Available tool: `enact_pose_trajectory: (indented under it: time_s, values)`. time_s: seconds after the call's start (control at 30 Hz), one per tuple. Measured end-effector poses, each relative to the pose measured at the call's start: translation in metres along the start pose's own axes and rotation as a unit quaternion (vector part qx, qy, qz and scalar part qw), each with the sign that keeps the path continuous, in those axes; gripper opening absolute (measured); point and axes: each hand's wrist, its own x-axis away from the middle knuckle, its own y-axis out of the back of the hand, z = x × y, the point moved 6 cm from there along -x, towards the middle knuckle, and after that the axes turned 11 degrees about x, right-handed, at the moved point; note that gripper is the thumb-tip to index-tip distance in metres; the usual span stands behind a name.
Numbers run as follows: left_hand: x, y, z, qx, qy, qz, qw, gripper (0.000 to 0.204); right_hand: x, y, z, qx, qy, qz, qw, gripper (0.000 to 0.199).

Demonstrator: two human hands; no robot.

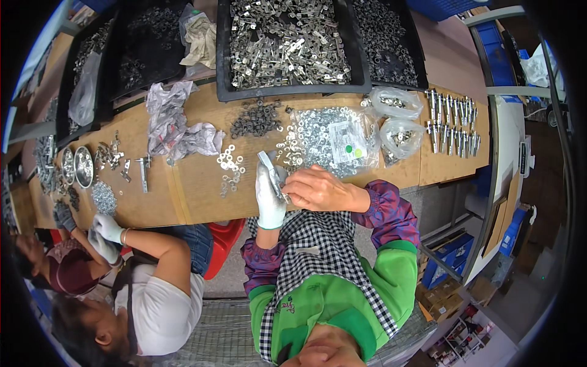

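Note:
My left hand (270,200), in a white glove, is wrapped round a grey metal part (267,163) whose flat end sticks up past the fingers. Bare, my right hand (324,189) is pressed against the lower part of that piece with its fingers pinched together. Whatever small thing sits between those fingertips is hidden. Just beyond my hands lie loose bright washers (292,150) and a clear plastic bag (333,140) filled with washers. Left of the gloved hand more pale rings (231,160) are scattered, and a heap of dark nuts (255,119) lies farther back.
A black tray (293,92) of metal clips stands behind, with more dark trays beside it. Finished-looking metal bolts (451,122) lie in rows at the right, near bagged parts (400,131). Crumpled paper (177,125) lies left. Two co-workers sit leftward by a steel bowl (84,166).

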Motion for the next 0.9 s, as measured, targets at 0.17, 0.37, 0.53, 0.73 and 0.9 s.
enact_pose_trajectory:
  time_s: [0.17, 0.37, 0.53, 0.73, 0.9]
  values:
    - [0.001, 0.003, -0.002, -0.023, -0.008, -0.001, 1.0, 0.05, 0.001, -0.004, 0.001, 0.016, 0.015, 0.009, 1.0, 0.018]
    - [-0.002, 0.008, -0.003, -0.049, -0.026, 0.024, 0.998, 0.052, -0.002, -0.004, 0.004, 0.055, 0.028, -0.002, 0.998, 0.02]
    - [-0.003, 0.013, 0.001, -0.031, -0.004, 0.032, 0.999, 0.053, 0.006, -0.012, 0.002, 0.092, 0.029, -0.026, 0.995, 0.024]
    - [-0.002, 0.007, -0.004, -0.022, -0.047, -0.041, 0.998, 0.045, 0.001, -0.001, 0.008, 0.164, 0.014, -0.034, 0.986, 0.027]
    - [0.0, -0.001, -0.006, 0.006, -0.021, -0.008, 1.0, 0.046, 0.011, -0.018, 0.016, 0.277, 0.077, 0.017, 0.958, 0.031]
